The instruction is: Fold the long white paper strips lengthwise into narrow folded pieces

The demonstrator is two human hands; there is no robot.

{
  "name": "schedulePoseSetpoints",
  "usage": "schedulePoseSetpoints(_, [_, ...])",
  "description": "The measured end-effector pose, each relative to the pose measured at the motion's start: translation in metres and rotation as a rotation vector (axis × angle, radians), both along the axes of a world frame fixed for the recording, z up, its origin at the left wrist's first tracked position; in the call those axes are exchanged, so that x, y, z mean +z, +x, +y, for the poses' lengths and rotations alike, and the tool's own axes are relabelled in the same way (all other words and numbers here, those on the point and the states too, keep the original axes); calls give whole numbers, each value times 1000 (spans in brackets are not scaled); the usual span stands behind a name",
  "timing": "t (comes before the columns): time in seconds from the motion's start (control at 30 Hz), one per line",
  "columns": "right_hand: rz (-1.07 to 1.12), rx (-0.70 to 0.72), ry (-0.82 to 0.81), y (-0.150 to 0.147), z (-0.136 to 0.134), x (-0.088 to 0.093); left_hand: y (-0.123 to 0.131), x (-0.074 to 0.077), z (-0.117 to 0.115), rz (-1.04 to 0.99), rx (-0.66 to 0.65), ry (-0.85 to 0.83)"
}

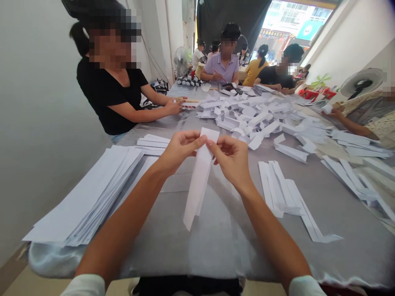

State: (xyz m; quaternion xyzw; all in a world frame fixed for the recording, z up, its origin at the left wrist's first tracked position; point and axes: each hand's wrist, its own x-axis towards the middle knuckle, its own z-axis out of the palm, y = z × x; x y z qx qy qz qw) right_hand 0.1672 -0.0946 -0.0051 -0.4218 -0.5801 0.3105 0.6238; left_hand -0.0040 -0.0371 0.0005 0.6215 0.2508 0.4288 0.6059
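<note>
Both my hands hold one long white paper strip up over the grey table. My left hand pinches its upper left edge between thumb and fingers. My right hand pinches the upper right edge, fingers curled. The strip is folded lengthwise and hangs down toward me, its lower end free above the cloth.
A thick stack of flat white sheets lies at my left. Folded strips lie at my right, and a big heap of folded paper pieces fills the table's middle. A person in black sits left; others sit at the far end and right.
</note>
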Motion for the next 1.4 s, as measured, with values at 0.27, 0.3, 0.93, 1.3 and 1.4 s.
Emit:
schedulePoseSetpoints(0.27, [-23, 79, -51, -6, -8, 5, -1, 14, -11, -15, 27, -12])
schedulePoseSetpoints(0.3, [-21, 86, -51, -5, -8, 5, -2, 15, -11, -10, 34, -7])
schedulePoseSetpoints(0.93, [17, 197, 101, 10, -13, 16, -6, 26, -23, 12, 23, 94])
schedulePoseSetpoints(1.3, [6, 183, 84, 10, -12, 13, -4, 25, -24, 16, 38, 91])
schedulePoseSetpoints(1.4, [10, 186, 87, 10, -13, 14, -4, 25, -24, 15, 53, 95])
